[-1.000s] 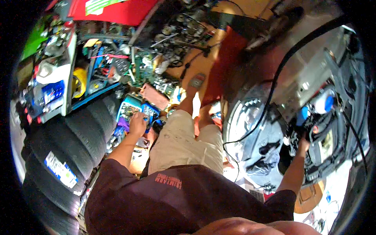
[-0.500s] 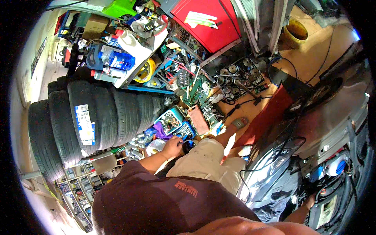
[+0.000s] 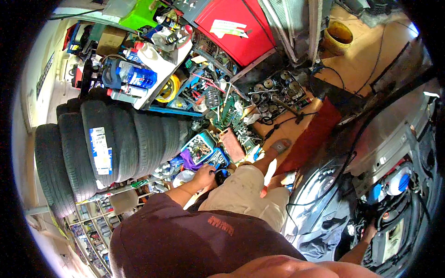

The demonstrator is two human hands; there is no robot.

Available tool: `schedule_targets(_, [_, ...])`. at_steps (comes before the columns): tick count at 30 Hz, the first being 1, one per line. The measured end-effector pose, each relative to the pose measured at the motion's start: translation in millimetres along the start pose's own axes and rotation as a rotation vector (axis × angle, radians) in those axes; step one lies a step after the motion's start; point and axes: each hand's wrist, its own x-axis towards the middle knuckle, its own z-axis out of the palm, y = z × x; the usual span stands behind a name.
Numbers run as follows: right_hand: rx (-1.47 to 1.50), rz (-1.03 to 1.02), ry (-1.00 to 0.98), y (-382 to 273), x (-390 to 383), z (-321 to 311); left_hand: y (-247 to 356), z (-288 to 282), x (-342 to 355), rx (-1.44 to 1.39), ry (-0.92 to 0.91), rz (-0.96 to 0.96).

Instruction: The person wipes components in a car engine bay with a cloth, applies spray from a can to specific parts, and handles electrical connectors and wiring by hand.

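Observation:
My left hand (image 3: 204, 177) is at my left side, its fingers curled round something small and dark that I cannot make out. Right beside it sits a dark, round-looking object (image 3: 222, 175), partly hidden by my shorts. My right hand (image 3: 369, 232) reaches down into the engine bay (image 3: 394, 236) of a car at the right. Its fingers go in among dark parts next to a pale panel, so their grip is hidden. A reservoir with a blue cap (image 3: 404, 183) stands farther along the bay. A black cable (image 3: 340, 173) hangs across the car's front.
Several upright tyres (image 3: 113, 143) line the left. Ahead, tools and parts crowd the floor around an open blue toolbox (image 3: 199, 147) and a reddish block (image 3: 232, 144). Beyond are pulley-like metal parts (image 3: 278, 92), a red cabinet (image 3: 236, 32) and a yellow bucket (image 3: 337, 38).
The view has shifted slightly, and the black cable now looms larger across the right side. Both hands stay in nearly the same places.

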Motion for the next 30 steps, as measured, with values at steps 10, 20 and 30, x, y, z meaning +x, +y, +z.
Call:
schedule_targets(10, [0.255, 0.183, -0.147, -43, 1, -53, -12, 12, -26, 0.052, -0.127, -0.067])
schedule_targets(20, [0.108, 0.272, -0.211, -36, 2, 16, -9, 9, -2, 0.081, -0.12, -0.056])
schedule_targets(30, [1.153, 1.261, -0.314, -85, 21, -161, -18, 17, -4, 0.058, -0.238, 0.054])
